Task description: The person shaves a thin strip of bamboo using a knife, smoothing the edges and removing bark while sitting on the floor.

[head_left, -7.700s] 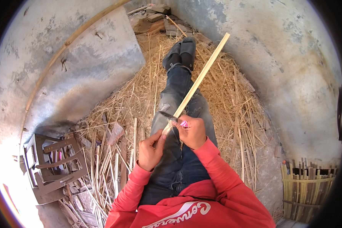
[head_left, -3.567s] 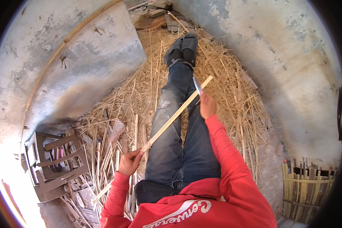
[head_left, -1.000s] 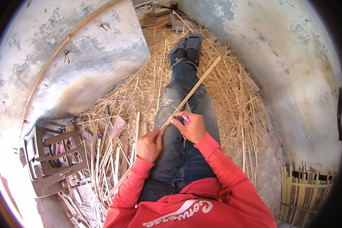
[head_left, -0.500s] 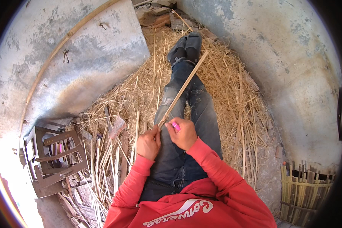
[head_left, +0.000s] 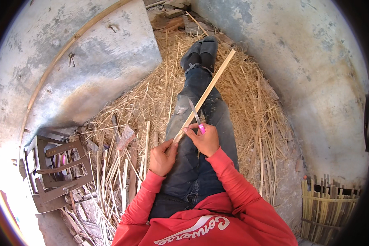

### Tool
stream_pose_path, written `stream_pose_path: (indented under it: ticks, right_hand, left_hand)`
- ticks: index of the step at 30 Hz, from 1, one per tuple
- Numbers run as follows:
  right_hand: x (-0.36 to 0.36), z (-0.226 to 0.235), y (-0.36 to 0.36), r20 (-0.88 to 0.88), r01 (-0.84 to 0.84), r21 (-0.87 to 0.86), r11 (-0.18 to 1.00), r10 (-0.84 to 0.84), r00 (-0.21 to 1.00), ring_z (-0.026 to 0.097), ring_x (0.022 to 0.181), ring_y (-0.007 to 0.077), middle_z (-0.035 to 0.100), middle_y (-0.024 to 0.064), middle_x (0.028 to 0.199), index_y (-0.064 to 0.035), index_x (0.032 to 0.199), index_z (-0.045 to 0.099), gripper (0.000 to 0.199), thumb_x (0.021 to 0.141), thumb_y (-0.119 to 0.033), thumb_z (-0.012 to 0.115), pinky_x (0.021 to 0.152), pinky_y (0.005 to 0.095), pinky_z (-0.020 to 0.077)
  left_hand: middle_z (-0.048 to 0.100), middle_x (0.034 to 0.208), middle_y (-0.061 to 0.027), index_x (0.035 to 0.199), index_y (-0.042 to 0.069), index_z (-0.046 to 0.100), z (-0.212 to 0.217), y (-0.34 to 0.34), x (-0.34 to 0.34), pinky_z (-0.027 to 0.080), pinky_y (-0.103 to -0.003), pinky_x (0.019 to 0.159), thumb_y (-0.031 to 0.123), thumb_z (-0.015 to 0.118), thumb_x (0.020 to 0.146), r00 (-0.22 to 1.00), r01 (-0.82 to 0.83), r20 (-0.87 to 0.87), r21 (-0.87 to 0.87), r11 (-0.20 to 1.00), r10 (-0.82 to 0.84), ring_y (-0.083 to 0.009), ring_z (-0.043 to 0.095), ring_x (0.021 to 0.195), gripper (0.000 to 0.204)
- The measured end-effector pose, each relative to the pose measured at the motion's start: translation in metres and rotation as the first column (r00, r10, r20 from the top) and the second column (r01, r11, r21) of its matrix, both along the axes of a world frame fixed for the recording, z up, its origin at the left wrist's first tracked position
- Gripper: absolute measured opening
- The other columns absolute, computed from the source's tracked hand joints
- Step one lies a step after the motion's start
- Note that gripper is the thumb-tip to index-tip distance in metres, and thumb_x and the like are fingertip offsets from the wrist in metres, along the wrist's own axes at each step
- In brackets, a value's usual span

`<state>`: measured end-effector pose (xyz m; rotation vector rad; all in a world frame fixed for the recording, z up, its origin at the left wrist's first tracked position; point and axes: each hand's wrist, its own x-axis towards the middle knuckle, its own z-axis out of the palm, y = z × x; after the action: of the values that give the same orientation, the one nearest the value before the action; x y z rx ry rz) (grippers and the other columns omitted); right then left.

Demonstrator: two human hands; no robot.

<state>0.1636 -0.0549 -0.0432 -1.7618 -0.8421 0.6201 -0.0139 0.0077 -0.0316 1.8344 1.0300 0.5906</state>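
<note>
A long pale bamboo strip (head_left: 213, 84) slants over my outstretched legs, its far end near my feet. My left hand (head_left: 162, 158) is closed on the strip's near end, thumb and fingers pinching it. Just beyond it, my right hand (head_left: 207, 141) grips a knife (head_left: 201, 128) by its pink handle. The narrow blade points away from me and lies across the strip. The thumb and fingertips of this right hand also touch the strip. Whether the blade presses on the strip cannot be told.
Straw-like shavings (head_left: 246, 98) cover the floor around my legs. Several loose strips (head_left: 125, 180) lie at my left, beside a dark wooden frame (head_left: 63, 168). A slatted basket (head_left: 326, 209) stands at the lower right. Pale walls (head_left: 291, 61) rise on both sides.
My right hand has shifted slightly right, and the knife's blade, hidden before, now shows pointing away. The strip's far end has swung right and farther from me.
</note>
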Motion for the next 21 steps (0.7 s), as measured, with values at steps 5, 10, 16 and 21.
stream_pose_path:
  ticks: [5,10,16,21]
  right_hand:
    - [-0.012,-0.009,0.0,0.023,-0.106,0.116,0.988,0.104,0.994,0.05,0.048,0.0119,0.056,0.0057,0.054,-0.0017,0.079,0.069,0.023,0.087,-0.022,0.078,0.048,0.0316,0.0396]
    - [-0.025,-0.003,-0.01,0.136,-0.231,0.202,0.952,0.207,0.969,0.053,0.048,0.0172,0.059,0.0082,0.056,-0.0025,0.078,0.066,0.02,0.088,-0.017,0.074,0.049,0.0364,0.0412]
    - [0.008,0.015,-0.017,-0.036,0.064,0.065,0.996,-0.062,0.997,0.042,0.047,0.0074,0.048,0.002,0.053,-0.0033,0.088,0.072,0.018,0.086,-0.02,0.078,0.046,0.0302,0.0364]
    - [-0.002,0.014,-0.007,0.067,-0.097,0.067,0.993,0.093,0.993,0.039,0.042,0.0098,0.043,0.0014,0.047,-0.0041,0.084,0.073,0.024,0.084,-0.027,0.081,0.044,0.0297,0.034]
  left_hand:
    - [0.067,0.066,-0.0102,0.108,-0.006,0.071,0.001,0.004,0.0,0.049,-0.028,0.057,0.013,0.064,0.096,1.0,-0.009,-0.017,0.094,0.996,0.011,-0.0113,0.065,0.06,0.023]
    - [0.067,0.066,-0.0101,0.107,-0.007,0.07,-0.01,0.021,-0.007,0.048,-0.028,0.056,0.014,0.063,0.097,0.994,-0.109,-0.021,0.091,0.99,0.112,-0.0114,0.065,0.061,0.023]
    - [0.068,0.071,-0.0077,0.113,-0.006,0.07,0.002,0.009,-0.005,0.049,-0.025,0.061,0.013,0.064,0.097,0.998,-0.047,0.039,-0.04,0.998,0.048,-0.01,0.064,0.066,0.025]
    - [0.069,0.07,-0.0128,0.113,-0.004,0.07,0.001,0.002,0.002,0.051,-0.028,0.058,0.012,0.067,0.095,0.998,0.003,0.069,0.014,1.0,-0.004,-0.0135,0.069,0.064,0.024]
